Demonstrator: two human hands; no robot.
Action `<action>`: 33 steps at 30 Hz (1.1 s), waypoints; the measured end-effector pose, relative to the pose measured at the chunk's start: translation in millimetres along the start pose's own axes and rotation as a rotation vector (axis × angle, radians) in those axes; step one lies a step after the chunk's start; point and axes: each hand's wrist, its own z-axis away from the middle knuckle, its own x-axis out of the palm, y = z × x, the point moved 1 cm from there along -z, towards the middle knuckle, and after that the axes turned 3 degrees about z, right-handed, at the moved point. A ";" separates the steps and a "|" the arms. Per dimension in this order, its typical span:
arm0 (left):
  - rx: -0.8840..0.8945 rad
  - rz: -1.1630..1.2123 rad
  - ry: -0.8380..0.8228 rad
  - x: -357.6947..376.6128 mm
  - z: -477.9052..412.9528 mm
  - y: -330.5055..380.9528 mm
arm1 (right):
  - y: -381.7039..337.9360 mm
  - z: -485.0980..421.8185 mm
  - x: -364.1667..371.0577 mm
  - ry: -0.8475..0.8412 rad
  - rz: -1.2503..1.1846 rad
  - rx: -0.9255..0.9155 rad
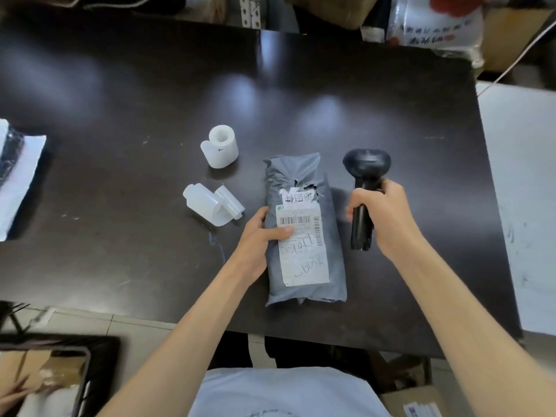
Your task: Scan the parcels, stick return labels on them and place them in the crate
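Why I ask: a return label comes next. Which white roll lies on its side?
The nearer roll, beside the left hand, lies tipped over; the farther roll stands upright.

Dark table (301, 100) with grey parcel (304, 257), upright label roll (221, 147) and toppled label roll (207, 206) alongside

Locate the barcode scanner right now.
Head view, right of centre: the black scanner is gripped in the right hand, just right of the grey parcel on the dark table.
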 end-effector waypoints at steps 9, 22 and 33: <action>0.060 -0.057 -0.023 9.2 -10.8 5.8 | 7.5 53.7 9.8 -0.058 0.026 0.034; 0.123 -0.153 -0.030 4.4 -14.1 9.6 | 2.8 79.1 2.4 -0.241 0.223 0.029; 0.188 -0.372 -0.090 1.4 -10.5 18.9 | 8.3 84.1 3.7 -0.267 0.228 0.016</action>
